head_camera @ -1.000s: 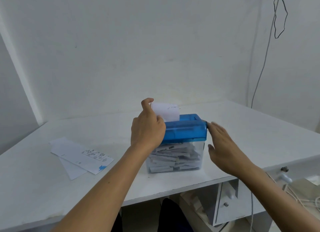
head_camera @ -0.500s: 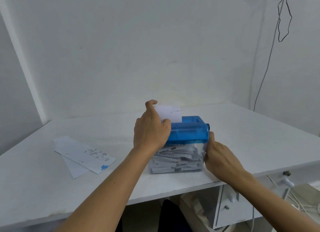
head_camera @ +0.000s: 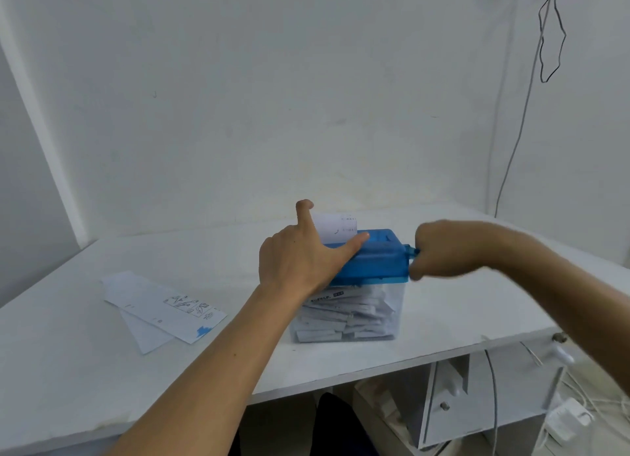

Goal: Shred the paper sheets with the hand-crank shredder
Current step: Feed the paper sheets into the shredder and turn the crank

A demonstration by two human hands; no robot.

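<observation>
The shredder's lid (head_camera: 375, 261) and crank (head_camera: 411, 251) are translucent blue; its bin (head_camera: 397, 305) is clear, full of white strips (head_camera: 327, 322) with dark print. The sheet (head_camera: 335, 225) in the slot is white with faint grey marks. White sheets (head_camera: 160, 305) on the white table (head_camera: 68, 353) carry black line drawings and a blue patch.

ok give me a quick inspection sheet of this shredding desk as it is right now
surface: white desk, matt top
job's things: hand-crank shredder, blue top on clear bin packed with strips; one sheet upright in its slot; spare sheets overlapped at left
clutter: nothing seen on top; drawer unit below
grips: left hand rests on the blue top, visible fingers straight; right hand, blurred, curled round the crank handle
cables: black loop and grey cable on right wall; white leads on floor
surroundings: white walls
</observation>
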